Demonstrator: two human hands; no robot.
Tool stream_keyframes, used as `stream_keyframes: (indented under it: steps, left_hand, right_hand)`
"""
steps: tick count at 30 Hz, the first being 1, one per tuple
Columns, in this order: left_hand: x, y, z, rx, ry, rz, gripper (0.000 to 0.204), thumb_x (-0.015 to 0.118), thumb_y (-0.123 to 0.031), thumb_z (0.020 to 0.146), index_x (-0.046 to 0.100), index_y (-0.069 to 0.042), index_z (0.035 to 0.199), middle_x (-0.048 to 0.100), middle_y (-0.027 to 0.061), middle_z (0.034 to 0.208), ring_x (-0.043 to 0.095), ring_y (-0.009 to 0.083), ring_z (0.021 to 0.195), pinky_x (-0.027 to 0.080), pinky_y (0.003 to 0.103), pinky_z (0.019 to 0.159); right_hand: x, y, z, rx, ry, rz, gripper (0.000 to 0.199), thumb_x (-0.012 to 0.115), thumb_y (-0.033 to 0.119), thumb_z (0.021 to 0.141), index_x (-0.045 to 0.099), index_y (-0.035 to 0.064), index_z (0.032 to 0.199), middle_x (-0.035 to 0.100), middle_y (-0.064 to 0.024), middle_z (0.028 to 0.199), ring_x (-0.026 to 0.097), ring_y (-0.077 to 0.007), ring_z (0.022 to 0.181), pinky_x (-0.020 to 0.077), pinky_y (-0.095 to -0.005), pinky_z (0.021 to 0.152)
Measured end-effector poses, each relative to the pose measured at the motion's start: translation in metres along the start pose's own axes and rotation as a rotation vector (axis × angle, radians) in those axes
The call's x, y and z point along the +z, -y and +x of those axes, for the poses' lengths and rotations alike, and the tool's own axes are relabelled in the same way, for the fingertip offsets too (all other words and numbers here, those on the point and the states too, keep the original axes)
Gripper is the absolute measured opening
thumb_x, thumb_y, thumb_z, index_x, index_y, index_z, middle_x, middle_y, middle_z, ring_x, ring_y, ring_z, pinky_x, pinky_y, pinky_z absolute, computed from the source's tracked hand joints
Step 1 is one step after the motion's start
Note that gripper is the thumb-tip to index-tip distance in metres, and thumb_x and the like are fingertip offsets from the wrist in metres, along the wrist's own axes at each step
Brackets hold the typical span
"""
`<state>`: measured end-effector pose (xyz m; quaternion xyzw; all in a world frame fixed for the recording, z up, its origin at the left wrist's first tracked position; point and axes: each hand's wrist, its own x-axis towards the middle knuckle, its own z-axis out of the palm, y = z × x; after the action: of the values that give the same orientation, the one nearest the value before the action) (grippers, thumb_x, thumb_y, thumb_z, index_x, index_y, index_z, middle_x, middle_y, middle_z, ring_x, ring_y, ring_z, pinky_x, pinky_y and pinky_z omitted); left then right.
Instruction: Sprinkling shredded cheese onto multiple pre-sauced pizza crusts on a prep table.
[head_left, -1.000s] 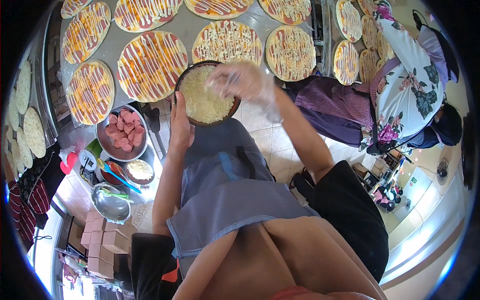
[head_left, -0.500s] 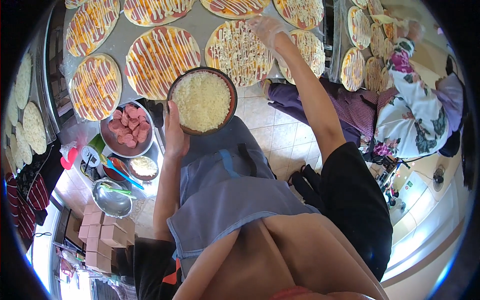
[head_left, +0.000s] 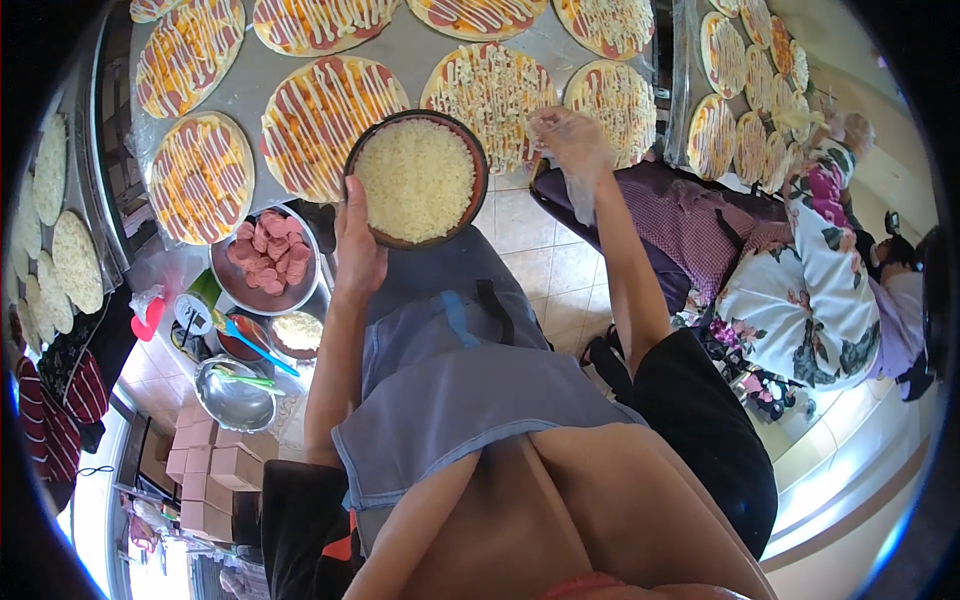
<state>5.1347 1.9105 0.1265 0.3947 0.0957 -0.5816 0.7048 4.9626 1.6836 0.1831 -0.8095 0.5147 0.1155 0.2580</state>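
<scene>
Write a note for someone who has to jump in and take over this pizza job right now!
Left hand: holds the dark bowl of shredded cheese by its near rim, at chest height.
Right hand: in a clear plastic glove, over the pizza at the table's right end, apparently dropping cheese.
Done: that pizza and the cheesy pizza next to it look covered in white cheese.
Left: the striped pizzas further left show sauce lines but no cheese that I can see.
Nearby: a metal bowl of pink sliced meat sits to the left of the bowl.
</scene>
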Motion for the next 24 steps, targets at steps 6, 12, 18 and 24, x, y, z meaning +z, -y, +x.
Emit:
stream_keyframes:
  steps: [6,12,18,24]
  left_hand:
    - [0.012,-0.003,0.018,-0.002,0.04,0.0,0.061,0.043,-0.042,0.095,0.029,0.001,0.136,0.043,0.011,0.132,0.044,0.019,0.12,0.038,0.033,0.099]
    - [0.031,-0.008,0.039,0.128,0.002,0.013,0.055,0.042,-0.038,0.097,0.029,-0.003,0.137,0.042,0.0117,0.13,0.043,0.0191,0.119,0.037,0.033,0.099]
    - [0.035,-0.016,0.058,0.149,-0.078,-0.034,0.052,0.042,-0.043,0.096,0.04,-0.001,0.125,0.052,0.0109,0.12,0.054,0.0197,0.109,0.047,0.034,0.091]
    - [0.037,-0.037,0.08,0.121,0.021,0.008,0.053,0.04,-0.044,0.096,0.037,-0.002,0.127,0.053,0.0109,0.119,0.057,0.0189,0.106,0.05,0.033,0.085]
  right_hand:
    - [-0.031,0.091,-0.034,-0.148,0.079,0.512,0.029,0.055,0.029,0.089,0.063,0.0055,0.105,0.064,-0.0143,0.08,0.063,-0.0203,0.07,0.0516,-0.0299,0.063]
    - [0.001,0.147,-0.02,-0.377,0.246,-0.622,0.048,0.054,0.042,0.086,0.051,0.0133,0.124,0.043,-0.0167,0.131,0.047,-0.0304,0.114,0.045,-0.0408,0.088]
    - [0.017,0.154,0.001,-0.386,0.348,-0.509,0.044,0.057,0.035,0.084,0.05,0.0055,0.117,0.053,-0.0176,0.107,0.054,-0.0313,0.1,0.0467,-0.0366,0.084]
    - [-0.007,0.145,0.038,-0.493,0.341,0.01,0.022,0.065,0.018,0.08,0.059,0.0021,0.095,0.061,-0.0142,0.092,0.06,-0.0243,0.087,0.0496,-0.0327,0.072]
